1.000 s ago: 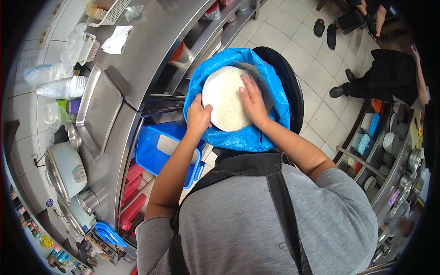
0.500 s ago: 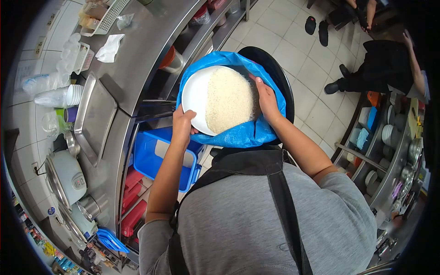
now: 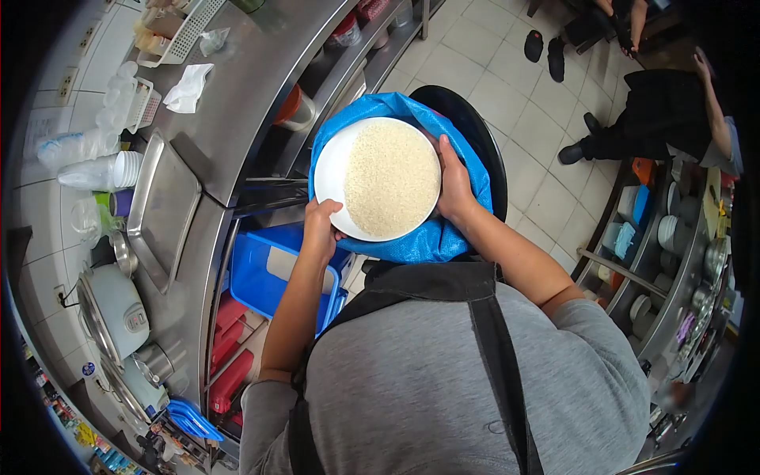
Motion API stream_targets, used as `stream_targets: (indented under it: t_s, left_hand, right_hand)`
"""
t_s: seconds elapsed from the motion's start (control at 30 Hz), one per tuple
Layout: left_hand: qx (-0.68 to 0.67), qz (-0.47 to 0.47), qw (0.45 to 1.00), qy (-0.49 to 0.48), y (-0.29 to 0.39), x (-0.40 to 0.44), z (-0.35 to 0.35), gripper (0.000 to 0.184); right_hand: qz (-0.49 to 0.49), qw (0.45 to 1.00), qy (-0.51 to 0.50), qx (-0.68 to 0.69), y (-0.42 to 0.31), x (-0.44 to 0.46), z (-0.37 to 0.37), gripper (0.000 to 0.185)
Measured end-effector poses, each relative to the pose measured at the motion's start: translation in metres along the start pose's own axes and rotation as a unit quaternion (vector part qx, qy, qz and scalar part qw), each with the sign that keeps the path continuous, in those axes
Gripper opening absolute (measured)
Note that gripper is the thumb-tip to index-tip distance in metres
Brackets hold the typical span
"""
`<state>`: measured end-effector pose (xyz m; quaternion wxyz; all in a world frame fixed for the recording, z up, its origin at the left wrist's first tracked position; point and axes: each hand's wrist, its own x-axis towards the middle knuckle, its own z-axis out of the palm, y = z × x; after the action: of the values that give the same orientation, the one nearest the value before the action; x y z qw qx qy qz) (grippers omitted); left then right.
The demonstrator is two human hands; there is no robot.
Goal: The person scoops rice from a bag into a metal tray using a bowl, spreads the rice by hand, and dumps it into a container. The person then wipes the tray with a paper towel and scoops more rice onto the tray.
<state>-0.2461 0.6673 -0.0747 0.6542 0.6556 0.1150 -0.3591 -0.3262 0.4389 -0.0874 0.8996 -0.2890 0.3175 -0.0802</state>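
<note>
A round white bowl (image 3: 330,170) holds a heap of uncooked white rice (image 3: 392,180) that leaves its left side bare. My left hand (image 3: 321,225) grips the lower left rim, thumb on top. At the right rim, my right hand (image 3: 454,180) is closed on the bowl with its thumb up along the edge. Under and around the bowl is the open mouth of a blue woven sack (image 3: 427,248); the bowl hides most of its inside. The sack sits in a round black container (image 3: 494,150).
A blue plastic bin (image 3: 257,273) stands lower left, beside a steel counter (image 3: 229,103) with a metal tray (image 3: 162,210) and a rice cooker (image 3: 119,305). Two people are at the upper right, one in dark trousers (image 3: 625,127). Shelves of dishes (image 3: 673,233) line the right.
The bowl has come up more level and its full rim now shows, with rice spread inside. My right hand has moved from the sack's inner side onto the bowl's right rim.
</note>
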Motion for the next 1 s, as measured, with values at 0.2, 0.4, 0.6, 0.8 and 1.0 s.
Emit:
stream_targets:
  t_s: [0.2, 0.4, 0.6, 0.8, 1.0]
  left_hand:
    - [-0.012, -0.035, 0.999, -0.020, 0.000, 0.004, -0.007, 0.038]
    - [-0.036, -0.024, 0.999, -0.007, 0.002, -0.002, -0.007, 0.041]
    - [-0.019, -0.023, 0.999, 0.032, 0.002, -0.009, -0.008, 0.044]
    - [-0.001, -0.024, 0.999, 0.021, -0.020, 0.000, -0.021, 0.044]
    - [-0.025, -0.031, 0.999, 0.015, -0.032, 0.006, -0.027, 0.044]
  right_hand:
    - [0.003, 0.998, -0.060, 0.033, -0.005, 0.005, 0.009, 0.055]
    - [0.071, 0.989, -0.111, 0.071, -0.016, 0.014, 0.011, 0.052]
    - [0.159, 0.984, -0.075, 0.009, -0.013, 0.022, 0.007, 0.053]
    - [0.022, 0.964, -0.119, -0.238, -0.025, 0.023, 0.003, 0.056]
    - [-0.167, 0.863, -0.175, -0.444, -0.055, 0.008, 0.003, 0.041]
